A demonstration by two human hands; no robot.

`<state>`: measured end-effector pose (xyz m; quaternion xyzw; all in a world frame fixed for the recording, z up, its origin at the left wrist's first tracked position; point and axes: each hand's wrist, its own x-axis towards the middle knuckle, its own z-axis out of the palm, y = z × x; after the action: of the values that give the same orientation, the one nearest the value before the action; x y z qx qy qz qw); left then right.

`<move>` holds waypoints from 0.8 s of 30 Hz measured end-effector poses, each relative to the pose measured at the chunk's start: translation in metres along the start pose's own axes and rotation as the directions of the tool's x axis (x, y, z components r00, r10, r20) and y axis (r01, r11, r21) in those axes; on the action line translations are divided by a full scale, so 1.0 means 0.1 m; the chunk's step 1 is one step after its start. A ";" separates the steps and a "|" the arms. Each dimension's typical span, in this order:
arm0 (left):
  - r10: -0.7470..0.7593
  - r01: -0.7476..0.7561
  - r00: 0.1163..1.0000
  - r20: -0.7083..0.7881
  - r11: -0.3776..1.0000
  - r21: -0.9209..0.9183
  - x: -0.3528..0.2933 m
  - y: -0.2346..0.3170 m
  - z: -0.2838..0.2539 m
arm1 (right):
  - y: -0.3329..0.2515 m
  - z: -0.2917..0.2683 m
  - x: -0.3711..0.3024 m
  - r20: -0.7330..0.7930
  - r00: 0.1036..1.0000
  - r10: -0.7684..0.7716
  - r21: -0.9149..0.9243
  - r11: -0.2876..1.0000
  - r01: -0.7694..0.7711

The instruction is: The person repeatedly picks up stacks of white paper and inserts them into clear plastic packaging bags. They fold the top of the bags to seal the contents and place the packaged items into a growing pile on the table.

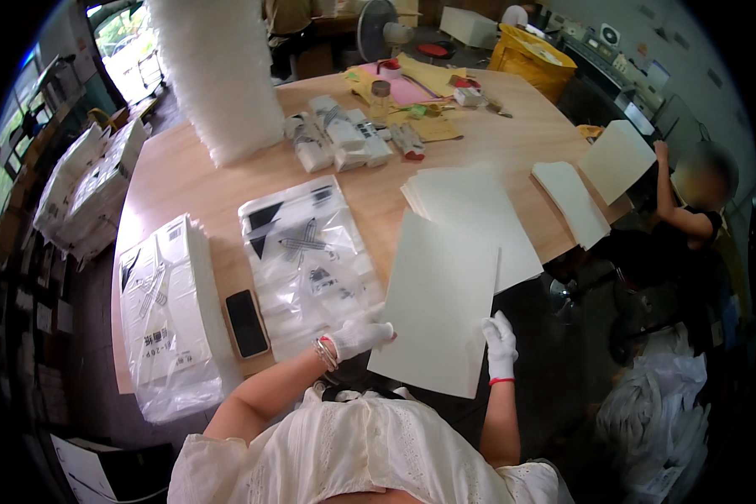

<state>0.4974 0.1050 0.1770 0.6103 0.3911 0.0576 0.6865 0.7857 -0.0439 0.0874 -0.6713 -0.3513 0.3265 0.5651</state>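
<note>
A stack of large white paper sheets [435, 307] is in front of me, its near end past the table's edge. My left hand [361, 338], in a white glove, is closed on the stack's left edge. My right hand [501, 344], gloved the same way, grips the right edge with its fingers pointing up. Beyond these sheets lies a fanned pile of white paper [470, 210] on the table. Left of my left hand, clear plastic bags with black print [311, 260] lie in a flat pile.
A black phone [247, 323] lies beside a tall stack of bagged paper [166, 315]. Wrapped packs [338, 126], a jar [380, 97] and a white foam-like block [218, 76] stand farther back on the wooden table [181, 181]. A co-worker [689, 218] sits at right, holding a paper sheet [617, 160].
</note>
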 end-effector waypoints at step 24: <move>0.746 -0.436 0.641 -0.183 0.550 0.713 -0.28 -0.08 -0.07 | -0.37 1.73 0.10 0.346 0.935 0.078 -0.741 0.635 0.221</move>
<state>0.4704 0.0928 0.1837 0.8602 0.3019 0.3094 0.2707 0.6426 0.0606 0.0980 -0.7643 -0.5767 0.2353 0.1670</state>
